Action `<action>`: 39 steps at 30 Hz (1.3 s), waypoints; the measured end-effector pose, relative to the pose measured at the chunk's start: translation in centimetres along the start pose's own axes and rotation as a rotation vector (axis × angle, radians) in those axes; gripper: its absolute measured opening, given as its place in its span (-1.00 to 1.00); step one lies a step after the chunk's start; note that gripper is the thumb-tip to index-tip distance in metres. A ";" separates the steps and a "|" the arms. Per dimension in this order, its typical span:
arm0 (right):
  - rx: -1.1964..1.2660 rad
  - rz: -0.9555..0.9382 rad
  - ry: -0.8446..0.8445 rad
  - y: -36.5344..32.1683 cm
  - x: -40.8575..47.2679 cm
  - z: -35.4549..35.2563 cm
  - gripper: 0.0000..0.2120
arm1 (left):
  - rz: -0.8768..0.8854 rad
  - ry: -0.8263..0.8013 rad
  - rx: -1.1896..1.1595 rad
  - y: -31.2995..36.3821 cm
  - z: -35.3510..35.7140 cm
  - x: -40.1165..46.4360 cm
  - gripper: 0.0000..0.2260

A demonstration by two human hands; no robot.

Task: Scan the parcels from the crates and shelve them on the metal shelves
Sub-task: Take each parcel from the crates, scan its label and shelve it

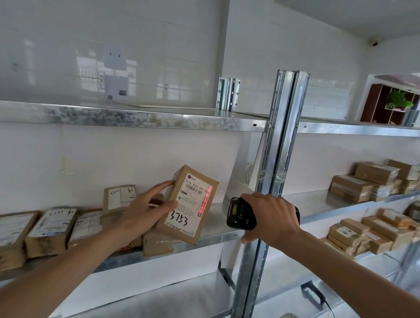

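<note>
Head view — parcel (188, 204), marked 3753: held upright in the left hand (140, 206), fingers (161, 185) curled on its left edge, above the shelf (214, 227). Scanner (240, 214): gripped by the right hand (272, 217), red beam laid across the label. Step judged: scanning. Next: parcel to be set down beside shelved parcels (50, 229)

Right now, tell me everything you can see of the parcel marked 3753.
The parcel is a small brown cardboard box, held tilted in front of the middle shelf. A white label covers its front, with a printed code, barcodes and handwritten 3753. A red scan line falls on the label's right edge. The left hand holds its left side, thumb on the label; the right hand aims a black scanner at it.
</note>
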State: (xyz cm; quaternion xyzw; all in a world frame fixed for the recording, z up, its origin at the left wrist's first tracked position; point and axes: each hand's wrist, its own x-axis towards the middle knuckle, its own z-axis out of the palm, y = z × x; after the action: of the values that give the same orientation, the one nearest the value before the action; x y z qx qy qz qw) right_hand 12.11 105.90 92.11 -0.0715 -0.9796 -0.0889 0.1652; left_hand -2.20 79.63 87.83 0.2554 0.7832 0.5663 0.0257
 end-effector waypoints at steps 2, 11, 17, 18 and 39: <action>0.006 -0.001 -0.001 0.1 0.2 0.0 -0.23 | -0.004 0.005 0.000 0.0 0.2 0.1 -0.52; 0.088 0.018 -0.044 0.8 0.9 1.2 -0.15 | -0.025 0.011 -0.021 -0.1 1.0 0.4 -0.53; 0.561 0.054 -0.098 -0.3 1.4 3.8 -0.14 | -0.077 0.032 -0.095 -0.6 3.1 0.8 -0.55; 0.611 0.044 -0.101 -0.7 1.5 4.5 -0.15 | -0.087 0.035 -0.110 -0.7 3.6 0.9 -0.57; 0.888 -0.091 -0.180 2.0 8.4 11.7 -0.30 | -0.236 -0.177 -0.139 -4.3 6.1 3.4 -0.47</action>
State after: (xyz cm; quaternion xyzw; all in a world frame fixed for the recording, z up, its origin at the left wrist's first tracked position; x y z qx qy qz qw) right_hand 0.98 111.12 84.34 0.0420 -0.9355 0.3392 0.0899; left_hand -4.71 85.45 82.57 0.2081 0.7614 0.5874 0.1787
